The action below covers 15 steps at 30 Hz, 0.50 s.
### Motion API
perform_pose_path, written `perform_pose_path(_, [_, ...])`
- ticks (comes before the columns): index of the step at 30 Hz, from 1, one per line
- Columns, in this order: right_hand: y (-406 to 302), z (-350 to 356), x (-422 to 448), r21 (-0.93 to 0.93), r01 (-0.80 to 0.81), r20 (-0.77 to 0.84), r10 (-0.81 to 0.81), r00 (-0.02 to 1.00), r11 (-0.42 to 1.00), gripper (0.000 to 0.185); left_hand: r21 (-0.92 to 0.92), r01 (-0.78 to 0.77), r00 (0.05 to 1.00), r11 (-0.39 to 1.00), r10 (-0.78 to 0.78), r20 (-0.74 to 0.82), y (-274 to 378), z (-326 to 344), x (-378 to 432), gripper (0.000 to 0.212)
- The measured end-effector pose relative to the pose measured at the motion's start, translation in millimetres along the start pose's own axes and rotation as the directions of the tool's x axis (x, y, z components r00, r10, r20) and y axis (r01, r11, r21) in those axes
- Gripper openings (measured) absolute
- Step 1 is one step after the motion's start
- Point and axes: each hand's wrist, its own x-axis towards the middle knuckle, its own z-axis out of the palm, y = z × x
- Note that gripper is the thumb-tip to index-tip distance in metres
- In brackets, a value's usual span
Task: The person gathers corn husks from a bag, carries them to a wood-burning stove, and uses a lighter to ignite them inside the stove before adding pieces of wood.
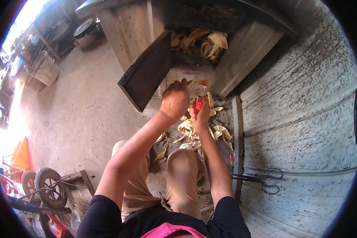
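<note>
Pinched in my left hand (pixel 176 96) is a strip of dry corn husk (pixel 200 81), its free end pointing right. My right hand (pixel 203 114) grips a red lighter (pixel 199 103) just below that end, and a small flame glows at the husk's edge. Beyond both hands is the open firebox (pixel 193 61) of a stove, with crumpled corn husks (pixel 214 43) lying inside it. Its dark metal door (pixel 148 71) is swung out to the left of my left hand. More loose husks (pixel 189 131) are scattered on the floor under my right hand and forearm.
A pair of metal tongs (pixel 258 179) lies by the stained wall (pixel 300 119) on the right, near a metal rail (pixel 238 142). Wheels (pixel 51 188) of a cart stand at the lower left. Buckets (pixel 45 68) and a lidded pot (pixel 85 32) are at the upper left.
</note>
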Motion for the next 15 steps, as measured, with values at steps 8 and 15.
perform_pose_path(8, [-3.9, -4.5, 0.5, 0.038, -0.020, -0.039, 0.021, 0.999, 0.999, 0.051, -0.045, 0.079, 0.997, 0.996, -0.078, 0.025, 10.6, -1.2, 2.0, 0.036])
perform_pose_path(15, [-5.0, -1.4, 16.9, 0.055, 0.004, 0.037, -0.006, 0.999, 0.998, 0.048, -0.062, 0.070, 0.996, 0.996, -0.067, 0.052, 9.3, -1.4, -0.2, 0.036])
